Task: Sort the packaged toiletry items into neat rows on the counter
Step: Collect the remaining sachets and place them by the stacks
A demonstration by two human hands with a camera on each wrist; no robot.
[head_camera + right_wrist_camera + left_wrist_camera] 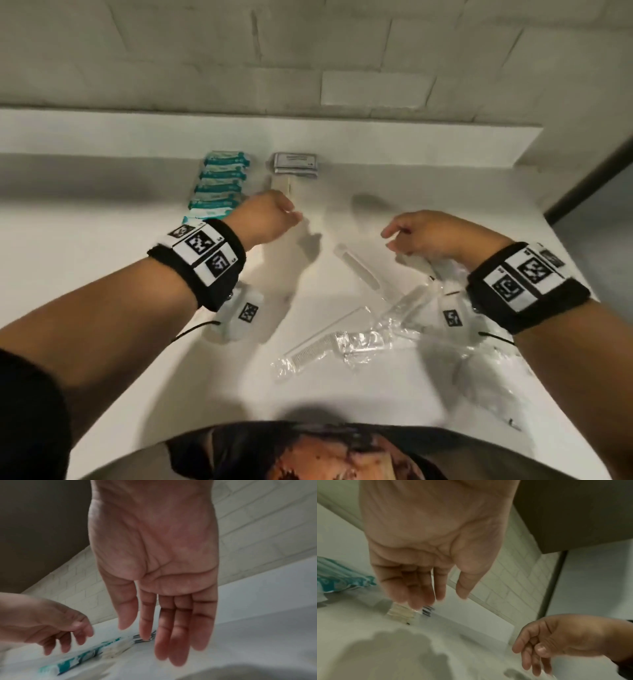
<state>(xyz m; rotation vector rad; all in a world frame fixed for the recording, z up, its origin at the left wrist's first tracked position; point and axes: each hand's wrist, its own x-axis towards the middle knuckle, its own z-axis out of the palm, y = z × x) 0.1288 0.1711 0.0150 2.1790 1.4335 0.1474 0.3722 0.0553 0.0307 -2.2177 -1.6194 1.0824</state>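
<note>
Both hands are held above the white counter point(102, 219), palms down, and nothing is gripped by either. The left hand point(265, 217) is reached forward from a forearm crossing the lower left of the head view, a black wristband with printed markers point(198, 251) being worn at the wrist. Its fingers point(412, 588) are seen from the left wrist camera hanging loosely, slightly bent, with the thumb apart, above the near end of a pale beige packet point(283, 186). Whether that packet is touched cannot be told.

At the far left a column of teal-and-white packets point(219, 185) is laid in a neat overlapping row running from the back ledge toward the person. Just beside it, to the right, a small stack of grey packets point(297, 164) is set against the back, with the beige packet directly in front of it.

Further right, loose clear-wrapped items are scattered near the front: a clear tube-like piece point(358, 269) lying diagonally, a wrapped white comb point(308, 356), and crumpled clear plastic wrappers point(411, 318).

The right hand point(423, 236) is raised over these wrappers, its wrist carrying a similar band. Its fingers point(178, 635) are shown nearly straight and relaxed, pointing down toward the counter.
</note>
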